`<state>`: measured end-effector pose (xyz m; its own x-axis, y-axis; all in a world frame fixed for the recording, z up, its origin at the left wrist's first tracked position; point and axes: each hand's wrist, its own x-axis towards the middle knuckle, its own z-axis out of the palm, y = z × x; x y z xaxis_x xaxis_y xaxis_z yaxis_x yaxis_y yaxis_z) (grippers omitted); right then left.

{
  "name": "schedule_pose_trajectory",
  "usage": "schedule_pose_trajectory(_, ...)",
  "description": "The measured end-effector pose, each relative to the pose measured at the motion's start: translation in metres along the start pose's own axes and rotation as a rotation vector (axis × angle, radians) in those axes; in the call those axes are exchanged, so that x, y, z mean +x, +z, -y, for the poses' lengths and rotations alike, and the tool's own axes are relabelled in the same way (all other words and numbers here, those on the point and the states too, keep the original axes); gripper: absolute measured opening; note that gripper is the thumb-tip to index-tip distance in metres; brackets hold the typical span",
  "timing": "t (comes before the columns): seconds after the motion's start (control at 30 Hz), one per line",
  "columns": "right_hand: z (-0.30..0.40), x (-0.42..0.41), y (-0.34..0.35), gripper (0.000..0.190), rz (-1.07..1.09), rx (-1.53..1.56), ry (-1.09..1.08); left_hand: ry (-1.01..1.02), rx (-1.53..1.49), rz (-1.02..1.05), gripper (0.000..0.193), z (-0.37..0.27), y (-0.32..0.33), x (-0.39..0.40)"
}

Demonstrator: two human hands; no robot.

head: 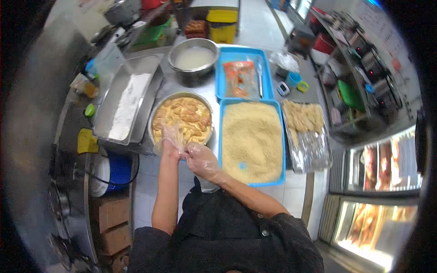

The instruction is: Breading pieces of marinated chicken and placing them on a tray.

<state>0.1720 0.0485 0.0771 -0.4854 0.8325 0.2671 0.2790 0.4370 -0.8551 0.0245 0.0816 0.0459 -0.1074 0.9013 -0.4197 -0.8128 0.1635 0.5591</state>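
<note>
My left hand [171, 135], in a loose clear plastic glove, is over the near left part of a round metal bowl [212, 127]. Raw meat pieces [191, 112] in yellowish batter fill this bowl. The left fingers are blurred, and I cannot tell whether they touch the meat. At the bowl's near rim, my right hand [202, 160] pinches the plastic at the left wrist. It too wears a clear glove. Just right of the hands, a blue tray [284, 150] holds pale breadcrumbs [252, 140].
Left stands a deep metal pan [99, 131] of white powder. Behind are a metal pot [172, 63] of whitish liquid and a blue tray [220, 73] with a packet and metal utensil. Breaded pieces [304, 117] lie on a plastic-wrapped tray [312, 157] at right.
</note>
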Motion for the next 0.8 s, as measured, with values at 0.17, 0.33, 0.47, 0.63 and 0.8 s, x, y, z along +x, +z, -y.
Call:
schedule_pose_trajectory(0.17, 0.004, -0.015, 0.006, 0.015, -0.063, 0.017, 0.050, 0.007, 0.110, -0.195, 0.087, 0.003, 0.037, -0.013)
schedule_pose_trajectory(0.33, 0.012, -0.018, -0.005, 0.021, -0.005, -0.034, 0.147, 0.063, 0.131, -0.019, 0.089, 0.011, -0.010, 0.030)
schedule_pose_trajectory(0.47, -0.037, -0.041, -0.032, 0.035, 0.151, 0.096, 0.356, 0.712, 1.097, -0.036, 0.063, 0.018, -0.008, 0.028)
schedule_pose_trajectory(0.63, -0.164, -0.052, -0.110, 0.062, -0.142, -0.336, 0.358, 1.099, 1.732, 0.103, 0.069, 0.026, -0.019, 0.019)
schedule_pose_trajectory(0.8, -0.207, 0.003, -0.170, 0.075, -0.162, -0.744, 0.454, 0.784, 1.296, -0.156, 0.088, 0.040, -0.021, 0.012)
